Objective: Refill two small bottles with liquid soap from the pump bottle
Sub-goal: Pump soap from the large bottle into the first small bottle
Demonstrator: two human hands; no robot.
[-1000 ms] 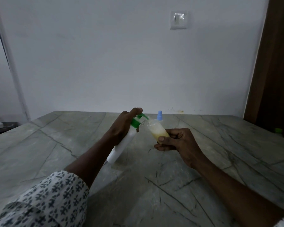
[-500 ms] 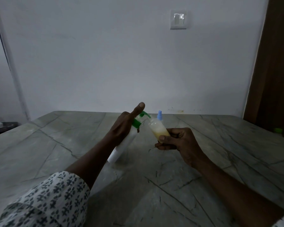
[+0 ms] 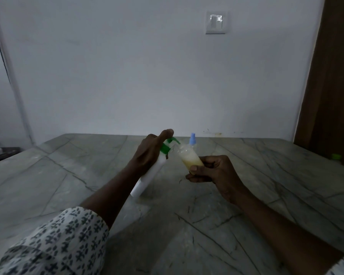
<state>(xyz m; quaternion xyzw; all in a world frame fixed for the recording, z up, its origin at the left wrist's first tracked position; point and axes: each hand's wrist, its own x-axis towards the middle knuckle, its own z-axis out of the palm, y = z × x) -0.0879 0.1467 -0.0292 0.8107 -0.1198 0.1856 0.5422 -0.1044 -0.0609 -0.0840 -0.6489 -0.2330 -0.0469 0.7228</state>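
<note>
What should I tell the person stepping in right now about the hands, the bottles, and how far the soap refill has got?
Left hand: gripping the white pump bottle, tilted, base near the table, forefinger on the green pump head.
Right hand: holding a small clear bottle, tilted, mouth at the spout.
Done: that bottle holds some yellowish soap, roughly the lower half.
Behind it stands something with a blue cap, likely the second bottle; its fill is hidden.
Left: top up this one, cap it, handle the second.
</note>
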